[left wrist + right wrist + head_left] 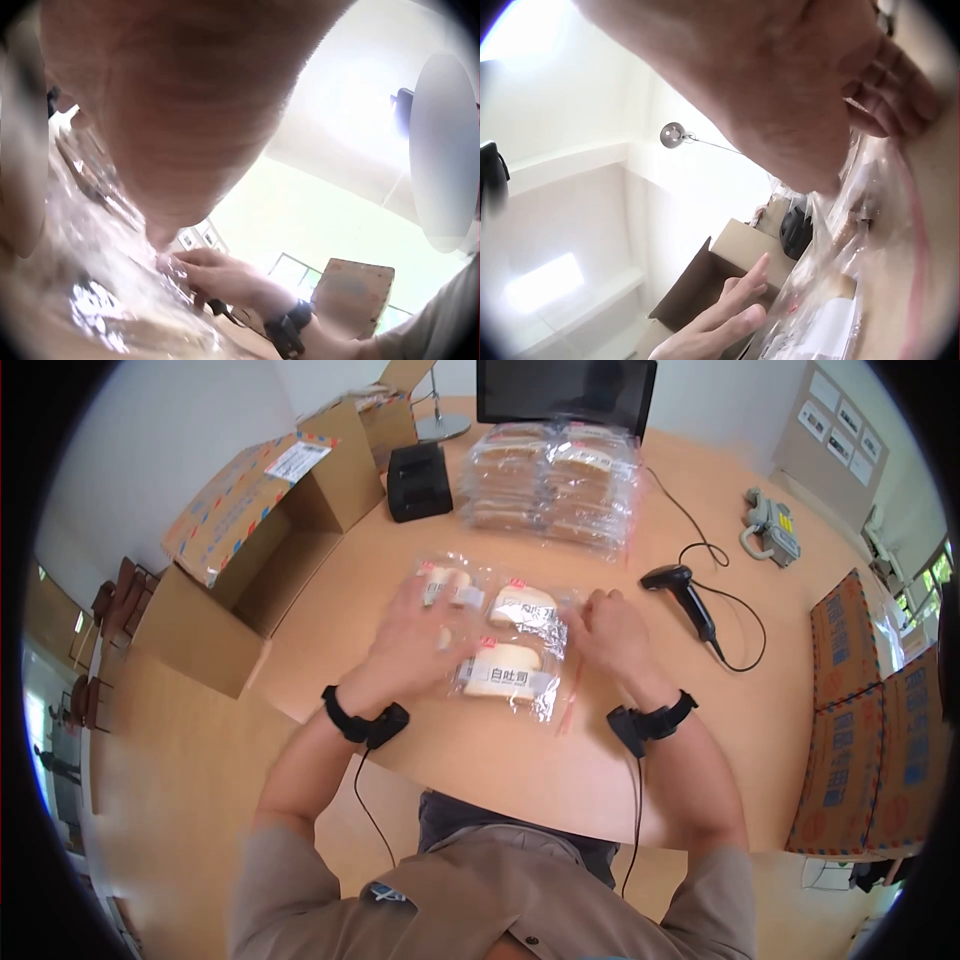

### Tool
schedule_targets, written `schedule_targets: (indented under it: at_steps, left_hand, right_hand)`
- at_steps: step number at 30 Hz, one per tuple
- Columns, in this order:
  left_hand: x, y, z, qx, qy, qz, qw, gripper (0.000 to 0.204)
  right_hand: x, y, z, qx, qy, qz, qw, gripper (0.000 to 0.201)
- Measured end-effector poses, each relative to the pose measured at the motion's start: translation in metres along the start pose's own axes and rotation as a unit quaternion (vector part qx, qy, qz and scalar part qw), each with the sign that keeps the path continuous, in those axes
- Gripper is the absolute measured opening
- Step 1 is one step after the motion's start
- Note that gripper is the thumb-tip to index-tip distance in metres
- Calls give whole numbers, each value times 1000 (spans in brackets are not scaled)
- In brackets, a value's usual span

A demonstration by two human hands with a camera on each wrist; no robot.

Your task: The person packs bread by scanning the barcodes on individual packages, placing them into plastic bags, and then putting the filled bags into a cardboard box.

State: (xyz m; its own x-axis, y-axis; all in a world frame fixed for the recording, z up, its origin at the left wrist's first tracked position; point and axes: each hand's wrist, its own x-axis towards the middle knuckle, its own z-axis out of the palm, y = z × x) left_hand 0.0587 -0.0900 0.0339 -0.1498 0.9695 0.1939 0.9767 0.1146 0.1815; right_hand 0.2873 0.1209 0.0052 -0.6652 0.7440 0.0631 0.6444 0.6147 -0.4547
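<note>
Head view: bread (503, 668) in clear film (548, 695), flat on table (480, 765), between hands. Left hand (418, 640) spread over bread's left side. Right hand (614, 635) at film's right edge, fingers curled. Stack (550, 485) behind, open box (235, 505) left, scanner (685, 600) right.

Left wrist view: right hand pinches film.

Right wrist view: left hand's fingers extended, beside film.
</note>
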Motion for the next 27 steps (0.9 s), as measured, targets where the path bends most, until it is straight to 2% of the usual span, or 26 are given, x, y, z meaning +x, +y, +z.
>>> schedule_targets:
  at_steps: [2,3,5,8,9,10,11,13,14,16,17,19,20,22,23,25,26,27]
  left_hand:
    - [-1,-24,-9,1,-18,-160,987,97]
    - [-2,-34,-9,1,-12,-154,988,97]
    - [-5,-46,-1,-28,-43,-209,977,98]
    - [-6,-44,6,-36,-24,-205,978,108]
    - [-4,-43,3,-36,-23,-205,978,108]
    - [-2,-39,-3,-68,-25,-219,973,112]
    - [-1,-37,-7,-101,-26,-232,967,117]
    - [0,-44,-5,-129,-7,-226,966,120]
    - [0,-46,-5,-156,9,-221,963,123]
    - [-1,-46,-4,-179,23,-227,957,124]
    - [-2,-46,-4,-201,33,-234,951,125]
    - [-4,-56,9,-213,48,-234,947,124]
    - [-4,-61,16,-225,60,-233,944,124]
    - [-3,-69,21,-256,50,-222,939,123]
    - [-3,-71,21,-287,38,-212,934,123]
    - [-5,-65,14,-299,43,-216,929,118]
    - [-5,-61,6,-310,48,-221,923,113]
    - [-1,-63,-1,-310,50,-219,924,113]
  right_hand:
    - [8,8,15,22,7,-21,1000,57]
    - [11,12,20,45,5,-46,998,55]
    - [14,9,20,59,-2,-56,997,53]
    - [16,-1,19,128,11,-101,987,55]
    - [9,-13,9,292,-35,4,956,56]
    - [5,-21,2,443,-79,109,886,59]
    - [5,-19,4,442,-78,108,887,59]
    - [7,-15,8,513,-30,123,849,66]
    - [6,-17,9,512,-29,120,850,66]
    - [3,-23,11,520,55,134,842,71]
    - [2,-23,13,519,55,131,843,71]
    - [0,-24,18,416,114,106,896,78]
    - [-1,-23,17,415,114,104,897,78]
    - [-2,-19,12,480,-31,72,874,67]
    - [0,-15,11,478,-30,72,875,67]
    - [5,-10,9,476,-175,59,860,54]
    - [6,-11,4,475,-173,58,861,54]
    - [8,-13,-4,468,-169,50,866,44]
